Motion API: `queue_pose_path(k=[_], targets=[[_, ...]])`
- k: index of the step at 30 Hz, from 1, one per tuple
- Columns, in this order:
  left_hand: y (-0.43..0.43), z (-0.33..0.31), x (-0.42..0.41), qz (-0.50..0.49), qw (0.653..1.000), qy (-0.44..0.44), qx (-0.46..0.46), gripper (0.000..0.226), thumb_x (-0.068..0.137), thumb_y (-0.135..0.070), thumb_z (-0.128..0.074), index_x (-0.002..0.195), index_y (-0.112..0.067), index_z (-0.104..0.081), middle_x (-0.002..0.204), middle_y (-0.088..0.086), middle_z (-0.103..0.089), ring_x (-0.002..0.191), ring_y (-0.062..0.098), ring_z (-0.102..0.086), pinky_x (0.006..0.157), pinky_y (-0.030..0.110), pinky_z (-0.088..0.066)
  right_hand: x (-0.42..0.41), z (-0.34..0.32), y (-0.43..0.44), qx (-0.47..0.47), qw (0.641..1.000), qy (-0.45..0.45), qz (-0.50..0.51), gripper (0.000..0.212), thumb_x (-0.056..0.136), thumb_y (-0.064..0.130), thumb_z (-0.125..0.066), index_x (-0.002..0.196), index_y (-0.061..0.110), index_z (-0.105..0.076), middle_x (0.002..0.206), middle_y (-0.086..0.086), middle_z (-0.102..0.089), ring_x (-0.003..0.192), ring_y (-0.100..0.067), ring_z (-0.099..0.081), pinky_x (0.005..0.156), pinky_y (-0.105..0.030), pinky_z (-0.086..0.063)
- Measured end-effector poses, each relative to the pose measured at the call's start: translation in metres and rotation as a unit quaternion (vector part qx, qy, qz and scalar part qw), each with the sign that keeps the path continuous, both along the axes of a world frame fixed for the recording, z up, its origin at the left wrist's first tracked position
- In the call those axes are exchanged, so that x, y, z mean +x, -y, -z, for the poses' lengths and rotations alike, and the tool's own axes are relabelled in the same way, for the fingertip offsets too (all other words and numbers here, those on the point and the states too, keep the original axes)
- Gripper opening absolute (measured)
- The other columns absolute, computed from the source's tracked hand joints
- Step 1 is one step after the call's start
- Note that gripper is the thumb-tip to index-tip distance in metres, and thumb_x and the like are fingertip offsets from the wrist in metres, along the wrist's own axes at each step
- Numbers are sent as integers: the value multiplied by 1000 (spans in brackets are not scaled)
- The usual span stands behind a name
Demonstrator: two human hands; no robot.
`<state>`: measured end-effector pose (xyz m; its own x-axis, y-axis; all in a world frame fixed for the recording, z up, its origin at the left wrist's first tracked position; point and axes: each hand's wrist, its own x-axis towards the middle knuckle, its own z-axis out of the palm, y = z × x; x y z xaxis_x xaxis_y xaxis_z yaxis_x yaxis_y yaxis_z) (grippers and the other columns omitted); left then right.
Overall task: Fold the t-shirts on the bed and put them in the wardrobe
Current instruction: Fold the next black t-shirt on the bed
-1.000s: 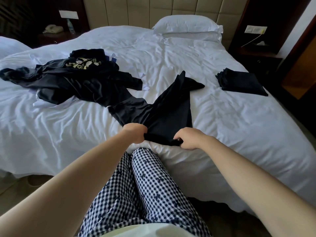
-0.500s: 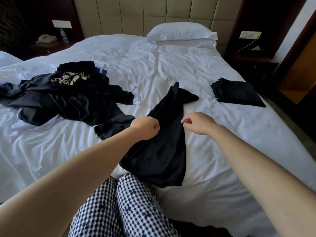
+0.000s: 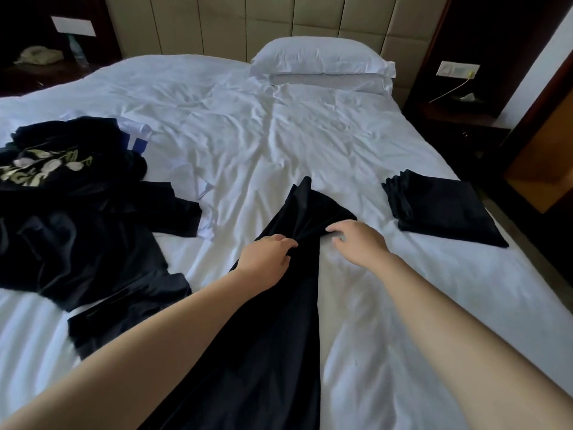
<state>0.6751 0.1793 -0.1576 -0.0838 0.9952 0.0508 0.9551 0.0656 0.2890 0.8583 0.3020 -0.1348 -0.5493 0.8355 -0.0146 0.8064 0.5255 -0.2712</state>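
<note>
A long black t-shirt (image 3: 273,336) lay on the white bed (image 3: 279,135) in a narrow bunched strip, running from the near edge at 6 o'clock up toward the middle of the bed, with its far end pointed at about 12 o'clock. The left hand (image 3: 266,259) held this shirt near its upper part; its fingers (image 3: 286,243) were curled and pressed together, gripping a gather of the dark cloth. The right hand (image 3: 359,243) was just beside it, at 3 o'clock from the left hand. Its fingers (image 3: 333,229) were bent and a little spread, with the tips touching the right edge of the shirt, but I cannot tell if they really pinched the cloth or only rested on it. At 9 o'clock from the hands lay a loose pile of dark shirts (image 3: 77,237) — one of them showed a pale flower print, and some white and blue cloth looked out from under the pile. At 2 o'clock, near the right edge of the bed, was a folded stack of black shirts (image 3: 440,209), well apart from the hands. A white pillow (image 3: 322,62) lay at 12 o'clock against the padded headboard (image 3: 279,23).
</note>
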Motion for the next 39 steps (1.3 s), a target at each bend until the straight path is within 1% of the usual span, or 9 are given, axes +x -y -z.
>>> queue_pose_path(k=[6,8,12,16,22,26,31,34,39], targets=[[-25,23,-4,-42,999,14,23,43,98,-37,-50,141,-33,-43,127,-9,-61,113,16,-59,77,27,-42,-17,36,-39,-17,999,29,-15,53,98,17,-45,147,35,-38,156,13,-31,138,-15,-36,88,-30,-47],[-29,27,-5,-59,998,17,19,42,97,-40,-52,138,-33,-48,124,-8,-64,114,16,-59,80,28,-43,-21,47,-43,-3,999,35,-6,52,97,15,-43,146,34,-41,154,11,-35,136,-18,-36,89,-30,-45],[-34,26,-7,-84,996,40,9,26,96,-37,-54,120,-30,-62,114,-10,-67,109,16,-59,76,27,-41,-26,56,-50,37,999,33,16,44,98,12,-40,132,32,-59,140,10,-52,124,-19,-46,85,-30,-46],[-35,19,-13,-111,987,117,2,16,97,-36,-52,106,-28,-63,95,-10,-66,93,16,-61,74,30,-47,-29,43,-52,74,996,-8,48,38,99,14,-38,125,27,-63,126,1,-61,108,-25,-60,81,-33,-49],[-33,5,-19,-139,975,172,35,23,101,-38,-45,103,-23,-62,90,-5,-65,87,19,-59,72,33,-46,-40,12,-46,49,985,-158,46,33,100,14,-34,119,19,-61,116,0,-63,94,-22,-59,71,-30,-42],[-30,2,-23,-161,959,231,41,28,102,-36,-42,87,-19,-59,78,-3,-62,77,19,-59,70,35,-46,-36,1,-42,61,991,-113,30,22,99,20,-39,110,22,-58,101,5,-64,79,-16,-54,60,-29,-35],[-24,2,-20,-174,962,210,27,35,103,-37,-39,85,-11,-56,76,0,-60,77,22,-58,66,35,-43,-21,-4,-42,78,994,-70,44,23,84,9,-52,101,24,-55,100,8,-62,81,-18,-54,60,-28,-35],[-22,2,-17,-158,966,202,26,16,97,-40,-51,99,-26,-57,85,-11,-59,83,13,-56,71,33,-47,-16,-9,-44,86,990,-88,73,22,82,3,-50,94,20,-54,93,3,-63,79,-22,-55,57,-28,-35],[-25,-2,-19,-153,972,171,46,17,93,-44,-57,93,-27,-60,79,-11,-58,77,11,-56,60,27,-39,-36,-22,-56,98,976,-167,96,27,86,1,-44,93,18,-64,94,1,-67,78,-21,-62,56,-27,-42]])
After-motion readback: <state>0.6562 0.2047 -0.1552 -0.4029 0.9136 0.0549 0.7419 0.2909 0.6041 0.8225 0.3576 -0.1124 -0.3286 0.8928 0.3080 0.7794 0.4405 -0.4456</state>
